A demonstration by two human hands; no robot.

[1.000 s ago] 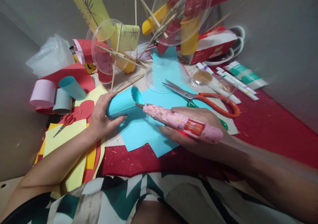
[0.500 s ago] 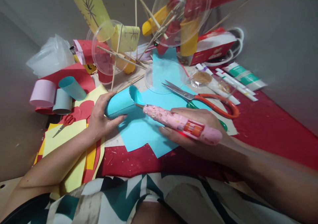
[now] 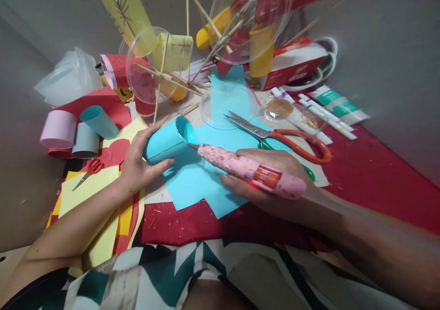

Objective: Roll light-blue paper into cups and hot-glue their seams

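My left hand (image 3: pixel 139 163) is wrapped round a rolled blue paper tube (image 3: pixel 167 141) that lies on a blue paper sheet (image 3: pixel 202 177). My right hand (image 3: pixel 271 181) grips a pink glue gun (image 3: pixel 250 170), thumb along its top. The gun's metal tip touches the tube's open end near its seam. Both hands rest low over the red table cover (image 3: pixel 360 177).
Orange-handled scissors (image 3: pixel 285 138) and a clear plastic lid (image 3: pixel 228 103) lie just behind the glue gun. Paper rolls (image 3: pixel 75 131) and small red scissors (image 3: pixel 89 171) sit at left on yellow sheets (image 3: pixel 92 190). Stick-and-paper models (image 3: pixel 206 30) stand behind; glue tubes (image 3: pixel 330 110) lie at right.
The blue tube has tilted slightly upward and leftward in my left hand. The glue gun has hardly moved.
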